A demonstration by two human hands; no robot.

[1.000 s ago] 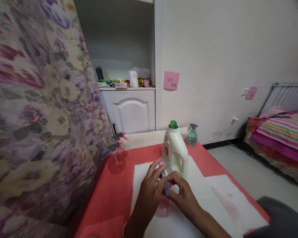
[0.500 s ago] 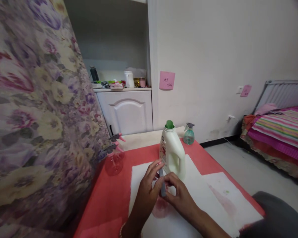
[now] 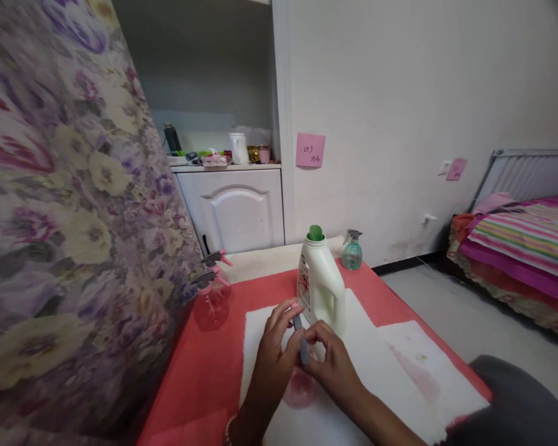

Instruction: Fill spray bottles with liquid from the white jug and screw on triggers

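Observation:
A small pink see-through spray bottle (image 3: pixel 300 390) stands on white paper just in front of me, its grey spray head (image 3: pixel 304 350) between my two hands. My left hand (image 3: pixel 275 347) is closed around the head from the left, fingers towards its pink tip. From the right, my right hand (image 3: pixel 333 362) pinches the head with thumb and forefinger. The neck of the bottle is mostly hidden by my fingers. Right behind the hands rises a big pale detergent jug (image 3: pixel 323 285), uncapped, with a green piece (image 3: pixel 315 233) in its mouth.
Pink spray bottles (image 3: pixel 211 310) stand at the table's left edge, beside a floral curtain (image 3: pixel 88 235). A green spray bottle (image 3: pixel 352 254) is at the back right. Stained white paper (image 3: pixel 456 365) lies on the red tabletop (image 3: pixel 199 384). Bottom right, a dark rounded shape (image 3: pixel 516 402) borders the table.
The whole view has shifted slightly. Both hands keep their hold on the spray head, with only small finger movement; the bottle and jug stay in place.

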